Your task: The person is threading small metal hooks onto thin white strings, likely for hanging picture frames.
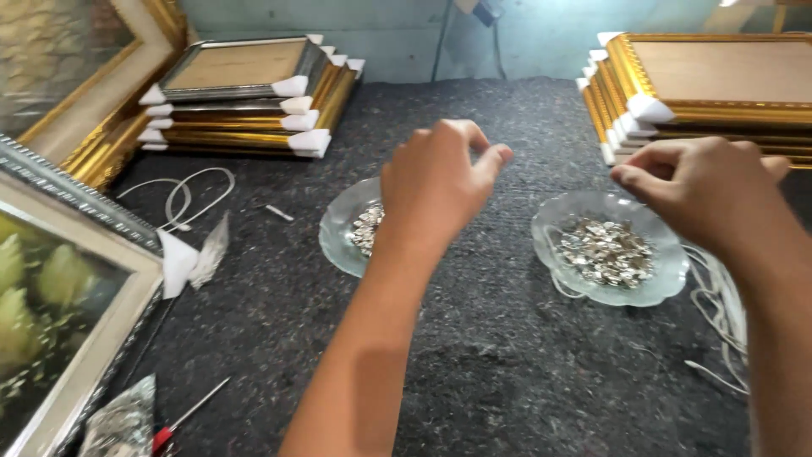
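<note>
- Dark grey felt-covered workbench (507,355), pale teal wall behind.
- Left hand (436,182) is raised over the left scalloped clear glass dish of small silvery metal fittings (348,228), fingers curled and pinched together; can't tell if anything is between them.
- Right hand (706,190) is above the right scalloped glass dish of silvery fittings (606,250), fingertips pinched; a thin white cord may run from it, unclear.
- Fittings: judged tiny, light, stiff, slippery. Take singly by fingertip pinch. Dishes are fragile.
- Loose white cords (719,305) right of that dish: soft, limp.
- Stacks of gilt picture frames with white corner protectors, far left (245,97) and far right (710,85).
- No readable labels. Crinkled clear plastic packet (123,419) and red-handled tool (182,419) at bottom left.
</note>
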